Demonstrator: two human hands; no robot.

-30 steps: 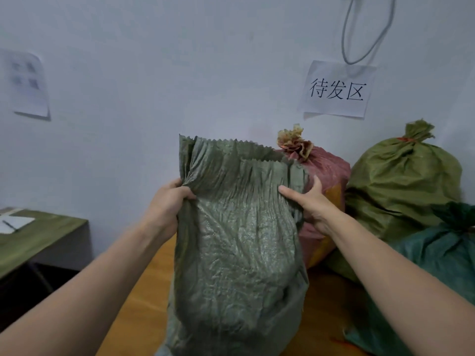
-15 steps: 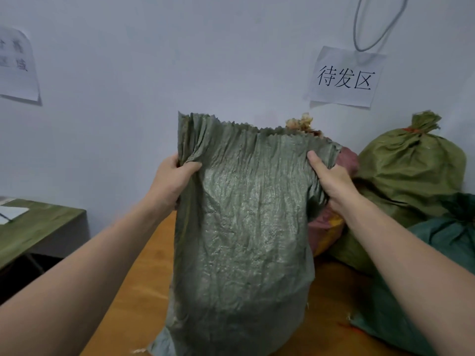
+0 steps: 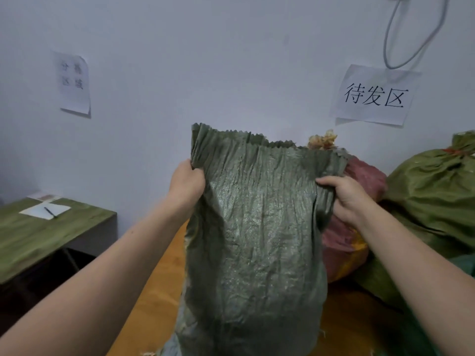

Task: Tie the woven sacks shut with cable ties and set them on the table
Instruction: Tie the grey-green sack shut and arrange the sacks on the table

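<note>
A grey-green woven sack (image 3: pixel 257 240) stands upright on the wooden table (image 3: pixel 154 304) in front of me, its zigzag-cut mouth unfastened at the top. My left hand (image 3: pixel 186 186) grips the sack's left upper edge, where the fabric is bunched into pleats. My right hand (image 3: pixel 343 196) grips the right upper edge with curled fingers. Behind it sit a red-and-orange sack (image 3: pixel 359 201) with a gathered top and an olive-green sack (image 3: pixel 437 191) closed with an orange tie. No loose cable tie is visible.
A dark green sack (image 3: pixel 460 268) lies at the right edge. A lower green table (image 3: pixel 38 235) at the left carries a sheet of paper with a pen (image 3: pixel 48 211). Two paper signs and a hanging cable are on the white wall close behind.
Both hands keep their grip on the sack's top edge. The right hand has gone from flat-fingered to curled round the right edge, and the mouth is stretched wider. The view has shifted.
</note>
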